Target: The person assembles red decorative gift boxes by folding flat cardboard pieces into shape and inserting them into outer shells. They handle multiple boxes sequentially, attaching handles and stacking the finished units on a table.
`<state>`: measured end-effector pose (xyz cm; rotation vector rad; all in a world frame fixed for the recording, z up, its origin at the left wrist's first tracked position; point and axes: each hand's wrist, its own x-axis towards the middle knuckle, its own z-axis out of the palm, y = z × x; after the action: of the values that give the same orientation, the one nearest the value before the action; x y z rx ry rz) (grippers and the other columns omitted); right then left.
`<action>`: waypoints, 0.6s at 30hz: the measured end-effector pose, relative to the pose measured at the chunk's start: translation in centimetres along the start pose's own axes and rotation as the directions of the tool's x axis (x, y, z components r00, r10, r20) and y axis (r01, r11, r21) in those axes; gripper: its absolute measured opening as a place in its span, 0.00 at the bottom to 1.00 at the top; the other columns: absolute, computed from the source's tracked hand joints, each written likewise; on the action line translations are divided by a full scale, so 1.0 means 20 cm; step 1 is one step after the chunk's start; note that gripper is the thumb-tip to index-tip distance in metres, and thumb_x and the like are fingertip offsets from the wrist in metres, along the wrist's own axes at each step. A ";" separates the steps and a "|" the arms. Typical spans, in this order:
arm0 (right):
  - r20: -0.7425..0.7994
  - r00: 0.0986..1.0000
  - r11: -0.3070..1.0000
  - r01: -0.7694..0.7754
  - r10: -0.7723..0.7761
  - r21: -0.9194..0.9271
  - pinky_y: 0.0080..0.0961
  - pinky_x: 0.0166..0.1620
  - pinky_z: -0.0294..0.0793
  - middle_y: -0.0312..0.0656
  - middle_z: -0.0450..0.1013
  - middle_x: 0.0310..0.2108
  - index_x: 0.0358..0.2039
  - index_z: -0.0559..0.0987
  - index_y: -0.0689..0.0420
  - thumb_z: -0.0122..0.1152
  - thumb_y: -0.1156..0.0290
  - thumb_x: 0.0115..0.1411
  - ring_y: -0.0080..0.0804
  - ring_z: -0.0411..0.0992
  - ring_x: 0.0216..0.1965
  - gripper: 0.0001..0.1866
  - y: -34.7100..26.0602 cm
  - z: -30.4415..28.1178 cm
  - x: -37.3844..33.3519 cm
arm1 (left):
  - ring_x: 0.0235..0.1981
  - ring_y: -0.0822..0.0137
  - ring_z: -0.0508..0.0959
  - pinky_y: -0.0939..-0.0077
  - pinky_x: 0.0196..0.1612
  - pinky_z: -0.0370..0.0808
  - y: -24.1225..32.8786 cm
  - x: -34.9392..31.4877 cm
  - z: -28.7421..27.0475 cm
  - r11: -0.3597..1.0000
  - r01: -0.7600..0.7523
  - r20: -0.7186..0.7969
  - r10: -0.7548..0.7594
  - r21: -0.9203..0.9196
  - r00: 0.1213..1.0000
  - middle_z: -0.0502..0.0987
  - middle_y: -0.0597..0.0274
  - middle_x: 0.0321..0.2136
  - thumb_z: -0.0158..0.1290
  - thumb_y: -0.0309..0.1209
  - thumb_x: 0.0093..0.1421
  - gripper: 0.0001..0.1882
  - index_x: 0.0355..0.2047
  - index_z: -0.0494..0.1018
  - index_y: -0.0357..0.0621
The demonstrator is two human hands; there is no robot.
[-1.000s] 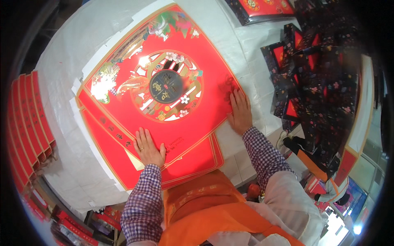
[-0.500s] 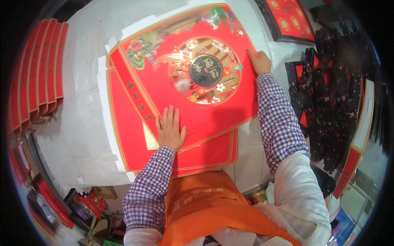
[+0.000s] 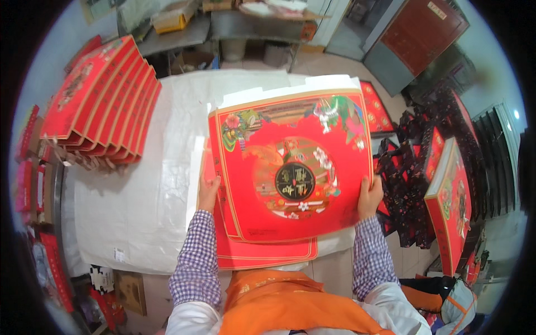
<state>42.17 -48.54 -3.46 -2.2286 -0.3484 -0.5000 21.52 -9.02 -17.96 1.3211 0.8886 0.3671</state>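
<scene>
A broad red printed panel (image 3: 245, 173) is held in front of the body, over the near part of the desk (image 3: 128, 229), with a round black disc (image 3: 295, 181) in its floral medallion and white flaps (image 3: 290, 87) along its far edge. The two hands are well apart, each clamped on a side of it: the left hand (image 3: 209, 194) grips the left edge with the thumb uppermost, and the right hand (image 3: 370, 199) grips the right edge, its fingers partly hidden. Beneath the panel, another red sheet (image 3: 268, 255) shows at the near side; whether the two touch there, I cannot tell. The desk wears a pale, creased covering. On its left stands a close row of red folded covers (image 3: 106, 106) with gold edges. To the right are a red case (image 3: 379, 106) with round gold motifs, many dark flowered pieces (image 3: 410, 206) heaped together, and a tilted red box (image 3: 453, 206) with a pale side. Farther off, a cluttered metal bench (image 3: 245, 25) stands near a reddish-brown door (image 3: 419, 36).
</scene>
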 end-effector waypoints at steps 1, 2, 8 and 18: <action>0.010 1.000 0.999 -0.028 0.028 0.023 0.28 0.32 0.70 0.43 0.73 0.24 0.31 0.72 0.64 0.59 0.68 0.62 0.28 0.71 0.27 0.11 0.00 -0.07 -0.06 | 0.48 0.64 0.75 0.70 0.52 0.71 0.11 -0.02 -0.03 0.997 -0.069 0.021 0.069 -0.017 0.997 0.73 0.54 0.45 0.56 0.39 0.63 0.44 0.69 0.42 0.40; 0.022 0.998 0.997 -0.055 0.054 0.044 0.28 0.33 0.70 0.42 0.74 0.26 0.33 0.73 0.64 0.59 0.69 0.62 0.28 0.71 0.28 0.10 0.00 -0.13 -0.11 | 0.48 0.65 0.75 0.71 0.50 0.72 0.19 -0.02 -0.06 0.990 -0.135 0.042 0.136 -0.038 0.990 0.74 0.55 0.45 0.57 0.38 0.63 0.44 0.70 0.42 0.40; 0.104 0.988 0.951 0.079 -0.115 0.298 0.25 0.38 0.73 0.40 0.76 0.36 0.51 0.70 0.65 0.60 0.66 0.62 0.29 0.73 0.32 0.21 -0.22 -0.34 -0.22 | 0.51 0.61 0.73 0.68 0.52 0.73 0.58 -0.22 -0.20 0.834 -0.543 0.082 0.537 0.101 0.840 0.68 0.49 0.54 0.60 0.30 0.56 0.46 0.69 0.45 0.42; 0.178 0.981 0.654 -0.084 -0.079 0.752 0.24 0.42 0.71 0.40 0.68 0.48 0.60 0.62 0.58 0.60 0.48 0.61 0.27 0.71 0.40 0.36 -0.27 -0.40 -0.26 | 0.37 0.58 0.81 0.69 0.42 0.81 0.78 -0.79 -0.36 0.833 -0.552 0.225 0.545 -0.037 0.808 0.77 0.53 0.41 0.61 0.25 0.54 0.31 0.55 0.59 0.37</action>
<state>33.47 -51.68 2.34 -1.4359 -0.5432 -0.0768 10.14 -11.15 2.25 1.6050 0.2997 0.6392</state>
